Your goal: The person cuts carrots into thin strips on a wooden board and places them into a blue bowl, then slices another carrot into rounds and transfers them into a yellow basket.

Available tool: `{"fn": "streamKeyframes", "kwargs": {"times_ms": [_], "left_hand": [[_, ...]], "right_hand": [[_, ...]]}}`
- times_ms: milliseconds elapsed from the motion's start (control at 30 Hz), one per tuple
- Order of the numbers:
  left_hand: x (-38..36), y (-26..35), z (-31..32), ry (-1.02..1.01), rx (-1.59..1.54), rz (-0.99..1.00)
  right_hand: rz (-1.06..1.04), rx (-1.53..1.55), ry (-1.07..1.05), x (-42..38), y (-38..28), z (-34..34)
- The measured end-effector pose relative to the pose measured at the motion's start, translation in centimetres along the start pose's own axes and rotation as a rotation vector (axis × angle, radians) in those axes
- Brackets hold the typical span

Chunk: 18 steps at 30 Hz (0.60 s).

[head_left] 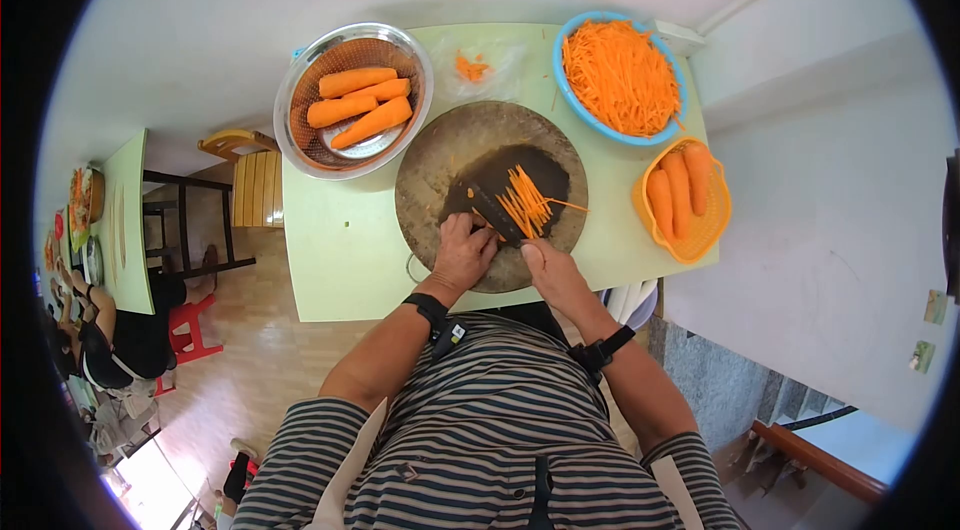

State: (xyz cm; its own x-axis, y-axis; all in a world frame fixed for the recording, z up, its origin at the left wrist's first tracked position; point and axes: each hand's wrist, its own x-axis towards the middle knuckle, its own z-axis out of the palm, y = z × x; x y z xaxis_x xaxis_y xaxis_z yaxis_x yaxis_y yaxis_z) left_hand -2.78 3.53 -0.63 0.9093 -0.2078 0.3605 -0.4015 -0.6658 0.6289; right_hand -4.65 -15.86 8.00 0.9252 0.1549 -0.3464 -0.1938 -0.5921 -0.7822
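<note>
On the round wooden chopping board (430, 155), my right hand (553, 273) is closed around the handle of a dark-bladed kitchen knife (497, 214). My left hand (465, 252) sits just left of the blade, fingers curled down and pressed onto a piece of carrot (480, 218) that they mostly cover. Thin carrot shreds (526, 203) lie against the blade's right side, one long strip pointing further right. A few orange bits are scattered on the board's dark, wet middle.
A steel bowl (284, 120) with a perforated strainer holds several peeled carrots (372, 123). Behind the board lies a plastic bag (500, 65) with carrot scraps. A blue basin (562, 80) is heaped with shreds (620, 78). An orange basket (690, 249) holds 3 carrots. People sit far left.
</note>
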Motion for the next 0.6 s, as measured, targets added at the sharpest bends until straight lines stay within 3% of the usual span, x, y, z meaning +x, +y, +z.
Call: {"fn": "streamKeyframes", "kwargs": {"times_ms": [100, 200, 600], "left_hand": [[-0.1, -0.2, -0.1, 0.023, -0.056, 0.014], [0.0, -0.1, 0.3, 0.028, -0.067, 0.009], [0.0, -0.3, 0.1, 0.052, -0.026, 0.039]], "right_hand": [[0.167, 0.051, -0.029, -0.4, -0.1, -1.3], [0.081, 0.004, -0.059, -1.8, -0.8, -2.1], [0.085, -0.116, -0.148, -3.3, -0.3, -1.8]]}}
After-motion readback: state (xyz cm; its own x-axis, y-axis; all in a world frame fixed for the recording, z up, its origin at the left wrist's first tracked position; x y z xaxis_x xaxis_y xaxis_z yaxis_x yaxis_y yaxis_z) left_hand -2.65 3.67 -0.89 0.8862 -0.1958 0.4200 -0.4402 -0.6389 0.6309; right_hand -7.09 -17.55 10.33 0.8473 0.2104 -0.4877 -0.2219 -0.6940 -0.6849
